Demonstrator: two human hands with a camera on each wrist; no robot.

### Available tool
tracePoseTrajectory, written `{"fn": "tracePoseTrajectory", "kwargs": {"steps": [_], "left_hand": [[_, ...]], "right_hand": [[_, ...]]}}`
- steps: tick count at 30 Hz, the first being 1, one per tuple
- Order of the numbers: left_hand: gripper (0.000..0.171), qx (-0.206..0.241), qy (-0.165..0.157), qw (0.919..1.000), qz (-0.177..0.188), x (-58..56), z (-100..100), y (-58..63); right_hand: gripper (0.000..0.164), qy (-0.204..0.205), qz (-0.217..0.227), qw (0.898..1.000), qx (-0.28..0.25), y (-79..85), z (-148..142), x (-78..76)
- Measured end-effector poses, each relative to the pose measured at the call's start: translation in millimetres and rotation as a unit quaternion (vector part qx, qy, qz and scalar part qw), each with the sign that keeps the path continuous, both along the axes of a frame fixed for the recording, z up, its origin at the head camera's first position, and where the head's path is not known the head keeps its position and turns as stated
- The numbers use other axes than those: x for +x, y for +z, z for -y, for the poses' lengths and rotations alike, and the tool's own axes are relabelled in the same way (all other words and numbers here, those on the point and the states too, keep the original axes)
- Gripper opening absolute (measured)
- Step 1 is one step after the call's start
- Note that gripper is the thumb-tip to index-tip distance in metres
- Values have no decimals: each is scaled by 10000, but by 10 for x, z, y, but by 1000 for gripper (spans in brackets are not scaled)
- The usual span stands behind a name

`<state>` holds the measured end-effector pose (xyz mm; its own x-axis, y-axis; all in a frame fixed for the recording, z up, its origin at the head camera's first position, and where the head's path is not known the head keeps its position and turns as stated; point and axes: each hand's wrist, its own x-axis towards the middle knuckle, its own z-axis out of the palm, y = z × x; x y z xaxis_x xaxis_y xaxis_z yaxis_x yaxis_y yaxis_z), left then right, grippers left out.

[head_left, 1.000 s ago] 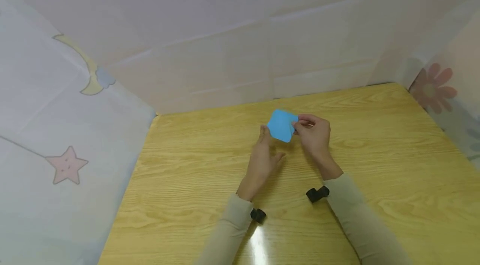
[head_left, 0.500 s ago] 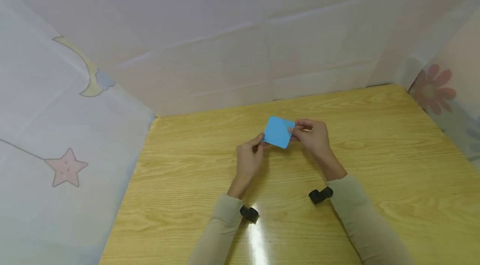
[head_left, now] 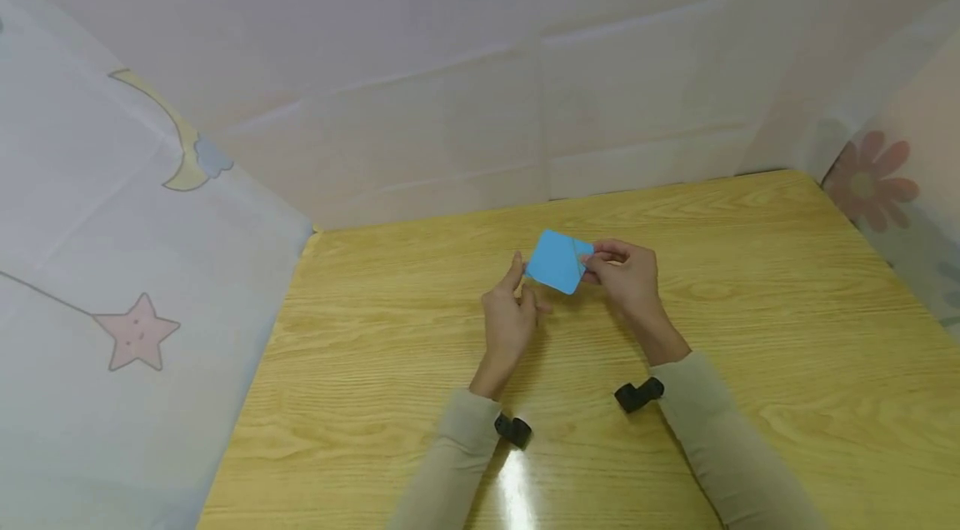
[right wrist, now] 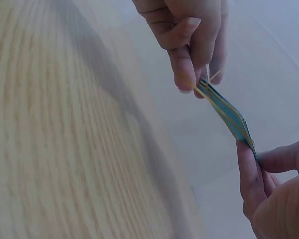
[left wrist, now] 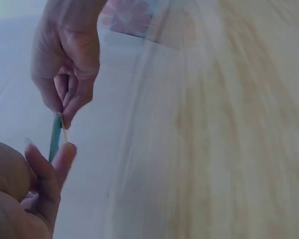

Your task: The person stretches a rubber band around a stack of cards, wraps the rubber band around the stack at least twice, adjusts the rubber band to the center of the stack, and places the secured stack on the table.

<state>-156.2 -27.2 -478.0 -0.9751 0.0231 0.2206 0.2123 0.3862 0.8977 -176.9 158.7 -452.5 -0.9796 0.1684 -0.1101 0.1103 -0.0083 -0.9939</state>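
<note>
Out of its pinch came the left hand (head_left: 508, 322) — fingers spread, touching a yellow band (right wrist: 222, 108) — while the right hand (head_left: 632, 278) pinched the blue stack (head_left: 555, 262).

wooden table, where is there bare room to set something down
The table is bare from the left sleeve to its left edge, and from the right sleeve to its right edge. Crowded: around the blue square, between left hand and right hand.
</note>
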Motion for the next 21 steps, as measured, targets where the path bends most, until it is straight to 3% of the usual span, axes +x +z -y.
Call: {"fn": "tracePoseTrajectory", "kwargs": {"steps": [11,15,21], "left_hand": [[95,279,-223,9952,915,68,-88,95],[76,164,-238,9969,737,78,-99,94],[39,-27,-214,9998,40,48,-60,73]], "right_hand": [[30,-541,-167,9983,118,17,63,9],[29,-542,-327,9974,356,18,60,9],[27,-358,-585,9948,756,60,63,27]]}}
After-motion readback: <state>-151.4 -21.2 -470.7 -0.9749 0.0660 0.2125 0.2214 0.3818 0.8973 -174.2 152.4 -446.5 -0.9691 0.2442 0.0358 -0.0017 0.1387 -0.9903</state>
